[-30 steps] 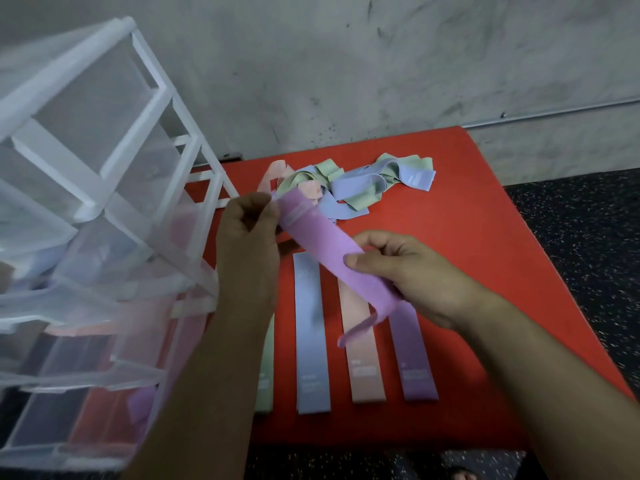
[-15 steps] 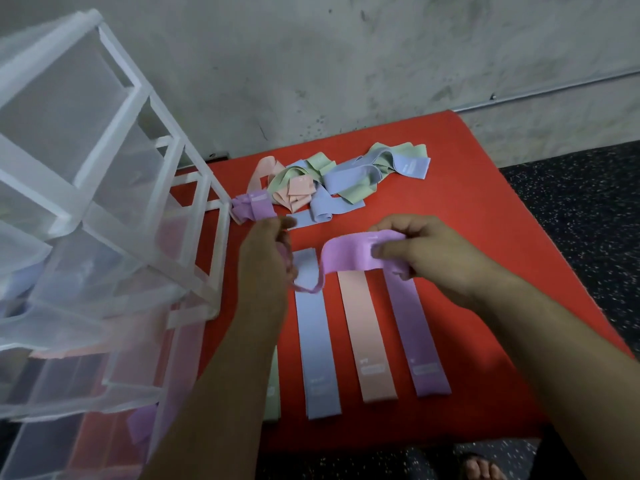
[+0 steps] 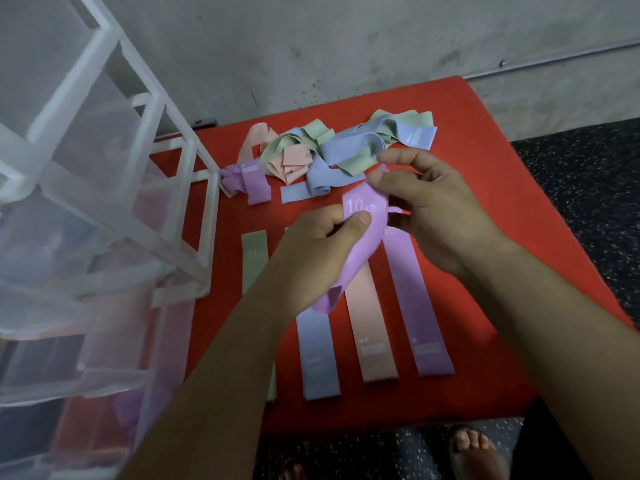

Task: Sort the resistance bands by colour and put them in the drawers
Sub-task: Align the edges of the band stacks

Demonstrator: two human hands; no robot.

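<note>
Red table (image 3: 485,202): your left hand (image 3: 311,258) and right hand (image 3: 433,209) pinch a purple band (image 3: 363,237). Four strips (image 3: 375,341) lie sorted lower centre; a pile (image 3: 346,147) upper centre awaits; drawers (image 3: 86,237) left.

Both hands at frame centre, left hand (image 3: 313,258) and right hand (image 3: 436,213) pinching a purple band (image 3: 360,244), four sorted bands beneath, tangled pile (image 3: 332,150) behind, drawers (image 3: 86,209) left
</note>
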